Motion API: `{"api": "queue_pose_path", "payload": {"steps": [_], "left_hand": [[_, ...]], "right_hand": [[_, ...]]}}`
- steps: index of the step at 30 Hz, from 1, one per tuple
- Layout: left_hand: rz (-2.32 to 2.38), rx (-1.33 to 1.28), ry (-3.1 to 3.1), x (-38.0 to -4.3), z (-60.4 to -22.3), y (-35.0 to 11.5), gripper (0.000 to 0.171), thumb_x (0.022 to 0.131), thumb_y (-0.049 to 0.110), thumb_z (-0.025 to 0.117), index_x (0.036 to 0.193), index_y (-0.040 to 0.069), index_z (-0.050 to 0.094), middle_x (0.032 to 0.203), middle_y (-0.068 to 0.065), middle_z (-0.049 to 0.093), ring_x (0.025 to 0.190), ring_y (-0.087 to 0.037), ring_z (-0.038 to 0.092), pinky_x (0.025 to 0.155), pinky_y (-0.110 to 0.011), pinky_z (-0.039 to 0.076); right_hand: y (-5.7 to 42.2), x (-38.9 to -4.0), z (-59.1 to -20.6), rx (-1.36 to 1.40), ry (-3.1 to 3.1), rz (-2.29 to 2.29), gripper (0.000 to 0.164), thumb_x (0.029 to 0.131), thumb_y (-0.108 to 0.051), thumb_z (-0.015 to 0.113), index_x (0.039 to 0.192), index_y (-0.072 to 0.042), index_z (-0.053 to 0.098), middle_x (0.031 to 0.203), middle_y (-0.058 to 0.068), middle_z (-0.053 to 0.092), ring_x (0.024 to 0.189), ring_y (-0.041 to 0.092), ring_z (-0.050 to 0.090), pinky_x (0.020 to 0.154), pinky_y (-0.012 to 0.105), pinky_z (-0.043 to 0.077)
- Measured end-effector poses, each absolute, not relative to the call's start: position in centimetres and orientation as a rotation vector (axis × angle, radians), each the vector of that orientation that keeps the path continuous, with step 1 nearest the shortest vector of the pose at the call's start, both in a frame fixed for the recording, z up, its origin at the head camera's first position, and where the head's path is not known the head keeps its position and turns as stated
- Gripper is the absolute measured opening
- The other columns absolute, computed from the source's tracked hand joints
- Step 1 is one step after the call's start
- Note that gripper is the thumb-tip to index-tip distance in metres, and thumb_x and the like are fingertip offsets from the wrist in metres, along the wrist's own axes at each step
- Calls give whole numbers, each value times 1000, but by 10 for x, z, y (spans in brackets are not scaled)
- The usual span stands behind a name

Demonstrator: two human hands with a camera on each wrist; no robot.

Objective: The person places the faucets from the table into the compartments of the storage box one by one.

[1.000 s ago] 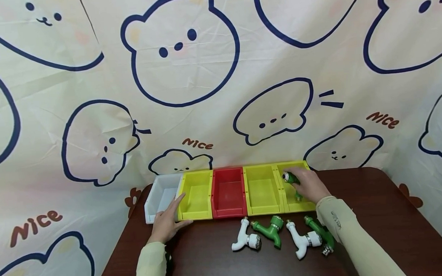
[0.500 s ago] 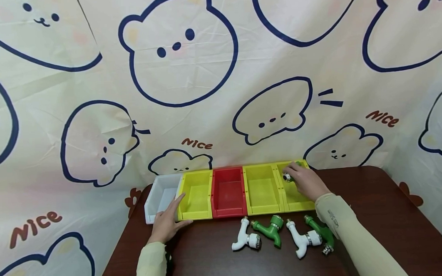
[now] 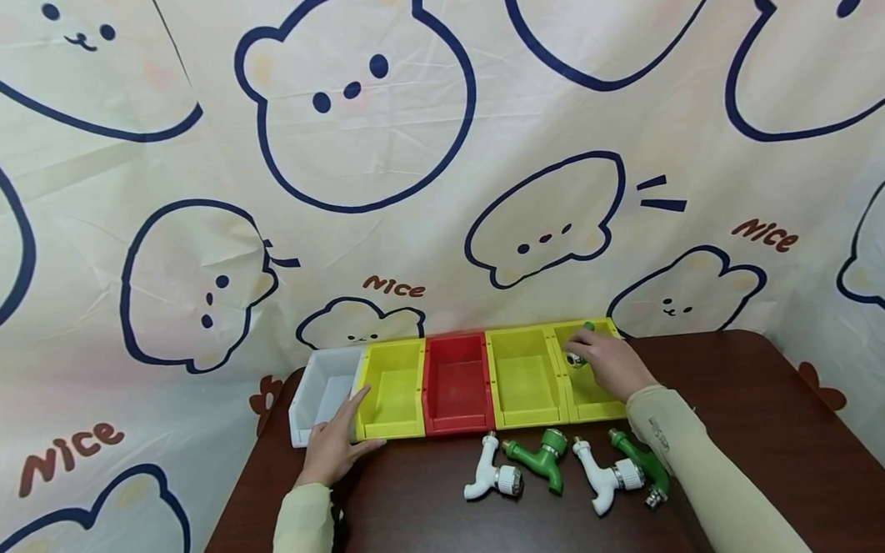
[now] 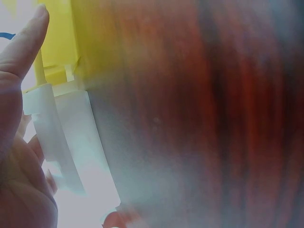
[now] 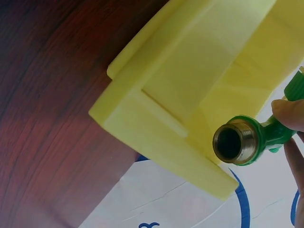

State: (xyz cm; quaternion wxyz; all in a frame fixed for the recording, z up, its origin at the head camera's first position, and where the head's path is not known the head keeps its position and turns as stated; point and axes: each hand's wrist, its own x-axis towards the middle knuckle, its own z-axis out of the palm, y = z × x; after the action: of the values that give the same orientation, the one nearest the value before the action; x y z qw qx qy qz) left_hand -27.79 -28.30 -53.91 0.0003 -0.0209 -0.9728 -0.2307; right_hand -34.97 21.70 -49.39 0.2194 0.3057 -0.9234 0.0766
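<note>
My right hand pinches a green tap over the rightmost yellow bin. In the right wrist view the tap's threaded metal end faces the camera, beside the bin's wall; the fingers hide part of its body. My left hand rests with spread fingers at the front of the white bin and the left yellow bin. It holds nothing. In the left wrist view a straight finger lies along the yellow bin's edge.
A red bin and another yellow bin stand in the same row. In front lie a white tap, a green tap, a second white tap and a second green tap on the dark table.
My right hand has turned the green tap over the rightmost yellow bin, and its metal end now points toward the front left. My left hand has stayed in place.
</note>
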Motion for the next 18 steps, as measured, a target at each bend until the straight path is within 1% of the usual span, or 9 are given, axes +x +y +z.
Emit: {"api": "queue_pose_path", "payload": {"steps": [11,18], "left_hand": [[-721,-74,-3045,-278,-539,-283,102,84,58,78,165,31,24,170,-17,28,145,-41,44,115,-64,29],[-727,-70,-3052,-277,-538,-283,101,84,57,78,165,32,23,171,-16,27,146,-41,43,116,-64,29]], "right_hand": [[217,-361,-506,818,-2632,209,58,79,24,72,125,-11,76,121,10,71,102,27,72,87,40,61],[216,-363,-512,786,-2650,199,52,82,21,71,123,-10,76,118,11,71,98,28,71,84,41,61]]}}
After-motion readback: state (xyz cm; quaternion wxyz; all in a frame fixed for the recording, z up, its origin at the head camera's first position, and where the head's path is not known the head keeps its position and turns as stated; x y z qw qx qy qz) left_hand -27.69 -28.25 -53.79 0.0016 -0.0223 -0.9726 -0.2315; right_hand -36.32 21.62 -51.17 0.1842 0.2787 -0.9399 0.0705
